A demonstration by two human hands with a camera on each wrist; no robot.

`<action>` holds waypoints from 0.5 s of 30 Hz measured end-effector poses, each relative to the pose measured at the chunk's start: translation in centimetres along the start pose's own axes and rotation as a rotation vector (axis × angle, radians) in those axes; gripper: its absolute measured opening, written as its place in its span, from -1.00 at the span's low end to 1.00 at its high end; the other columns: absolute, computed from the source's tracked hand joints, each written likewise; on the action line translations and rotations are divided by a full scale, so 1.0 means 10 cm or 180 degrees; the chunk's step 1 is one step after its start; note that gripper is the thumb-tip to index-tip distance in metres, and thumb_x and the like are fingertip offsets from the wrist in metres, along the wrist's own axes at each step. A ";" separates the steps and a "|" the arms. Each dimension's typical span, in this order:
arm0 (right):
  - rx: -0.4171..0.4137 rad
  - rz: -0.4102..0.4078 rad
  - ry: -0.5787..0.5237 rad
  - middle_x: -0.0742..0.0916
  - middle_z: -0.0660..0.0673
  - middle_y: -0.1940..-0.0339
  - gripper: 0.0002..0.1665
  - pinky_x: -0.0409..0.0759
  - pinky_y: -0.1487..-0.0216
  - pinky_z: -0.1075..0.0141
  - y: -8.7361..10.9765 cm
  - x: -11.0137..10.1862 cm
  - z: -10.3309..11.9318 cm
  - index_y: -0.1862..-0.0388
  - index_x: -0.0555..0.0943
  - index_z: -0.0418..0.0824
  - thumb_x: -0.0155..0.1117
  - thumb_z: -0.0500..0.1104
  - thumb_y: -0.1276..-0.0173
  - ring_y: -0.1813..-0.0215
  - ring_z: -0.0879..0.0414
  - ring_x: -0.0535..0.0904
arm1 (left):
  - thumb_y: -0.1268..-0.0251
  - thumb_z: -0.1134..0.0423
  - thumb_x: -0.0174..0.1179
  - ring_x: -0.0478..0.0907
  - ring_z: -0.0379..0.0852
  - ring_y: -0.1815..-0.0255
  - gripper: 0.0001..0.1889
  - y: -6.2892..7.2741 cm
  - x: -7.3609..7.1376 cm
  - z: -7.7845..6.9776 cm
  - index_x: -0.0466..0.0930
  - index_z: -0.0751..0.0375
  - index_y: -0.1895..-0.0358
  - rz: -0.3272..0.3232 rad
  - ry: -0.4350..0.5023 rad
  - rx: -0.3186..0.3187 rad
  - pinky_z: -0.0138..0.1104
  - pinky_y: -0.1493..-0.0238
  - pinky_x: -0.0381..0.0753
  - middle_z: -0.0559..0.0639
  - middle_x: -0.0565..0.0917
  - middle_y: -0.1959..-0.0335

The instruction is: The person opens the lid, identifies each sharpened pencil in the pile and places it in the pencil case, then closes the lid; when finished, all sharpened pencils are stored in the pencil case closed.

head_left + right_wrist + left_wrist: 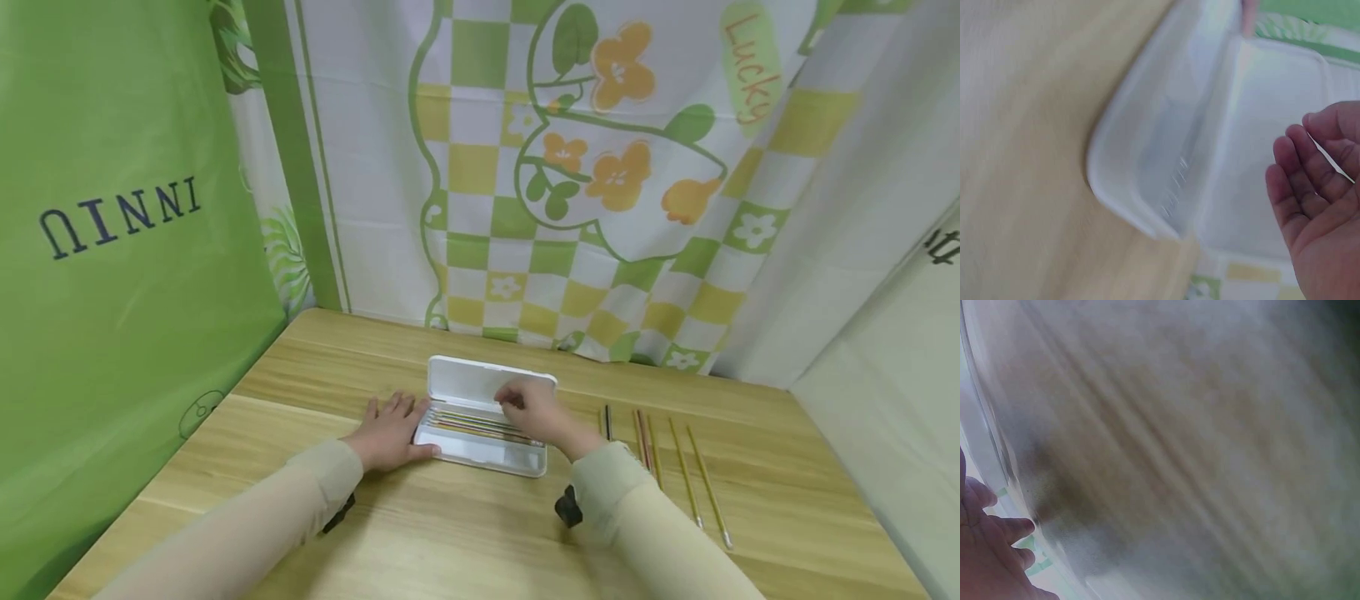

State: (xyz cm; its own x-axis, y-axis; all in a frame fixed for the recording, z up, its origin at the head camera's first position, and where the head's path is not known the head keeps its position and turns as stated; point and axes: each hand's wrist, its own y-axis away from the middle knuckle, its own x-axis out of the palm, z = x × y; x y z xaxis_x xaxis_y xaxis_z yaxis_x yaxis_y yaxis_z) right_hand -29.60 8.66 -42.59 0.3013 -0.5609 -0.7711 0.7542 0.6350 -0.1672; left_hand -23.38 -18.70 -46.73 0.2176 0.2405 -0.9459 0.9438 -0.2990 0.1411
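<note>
A white pencil case (480, 454) lies on the table with its lid (463, 379) raised at the back. Several pencils (476, 425) lie side by side inside it. My left hand (386, 435) rests on the table at the case's left end, fingers spread and thumb by the front corner. Over the right part of the case hovers my right hand (536, 412), its fingers loosely bent. In the right wrist view nothing shows between that hand's (1322, 200) fingers and thumb. The left wrist view is mostly blurred, with the left hand (988, 550) at its edge.
Right of the case, several loose pencils (708, 486) lie spread on the wooden table (285, 442), partly behind the right forearm. A patterned curtain (480, 200) hangs along the table's back edge and a green one (135, 317) along the left.
</note>
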 end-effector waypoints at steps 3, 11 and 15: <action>0.0237 0.0142 -0.0171 0.76 -0.22 0.10 -0.76 0.66 -0.03 0.03 0.08 -0.22 0.01 -0.02 0.68 -0.43 0.14 -0.33 -0.53 0.04 -0.07 0.69 | -0.44 -0.30 0.16 -0.08 0.45 -0.62 -0.03 -0.04 0.06 0.05 0.09 0.33 -0.63 -0.0021 0.0010 -0.0007 0.43 -0.46 -0.21 0.46 0.13 -0.58; 0.0876 -0.0102 -0.0375 0.73 -0.24 0.01 -0.66 0.62 -0.05 -0.01 0.22 -0.58 -0.12 -0.16 0.61 -0.39 0.10 -0.17 -0.64 -0.04 -0.08 0.64 | -0.39 -0.28 0.24 -0.07 0.48 -0.60 0.01 -0.11 0.09 0.08 0.09 0.37 -0.62 -0.0007 0.0296 0.0025 0.39 -0.49 -0.18 0.51 0.14 -0.56; 0.1286 -0.0536 -0.0439 0.68 -0.32 -0.08 -0.56 0.57 -0.05 -0.02 0.25 -0.58 -0.20 -0.30 0.52 -0.39 0.07 -0.13 -0.63 -0.07 -0.16 0.59 | -0.45 -0.22 0.22 0.09 0.49 -0.55 -0.06 -0.15 0.01 0.09 0.14 0.48 -0.57 -0.0177 0.0618 0.0207 0.30 -0.51 0.02 0.53 0.25 -0.50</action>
State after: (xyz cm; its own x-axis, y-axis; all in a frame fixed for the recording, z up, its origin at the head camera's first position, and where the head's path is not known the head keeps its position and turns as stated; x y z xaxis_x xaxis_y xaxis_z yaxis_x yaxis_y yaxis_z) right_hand -30.64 14.54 -39.76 0.2092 -0.7213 -0.6603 0.9581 0.2863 -0.0092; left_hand -24.95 -19.05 -47.31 0.2156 0.4298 -0.8768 0.9390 -0.3377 0.0653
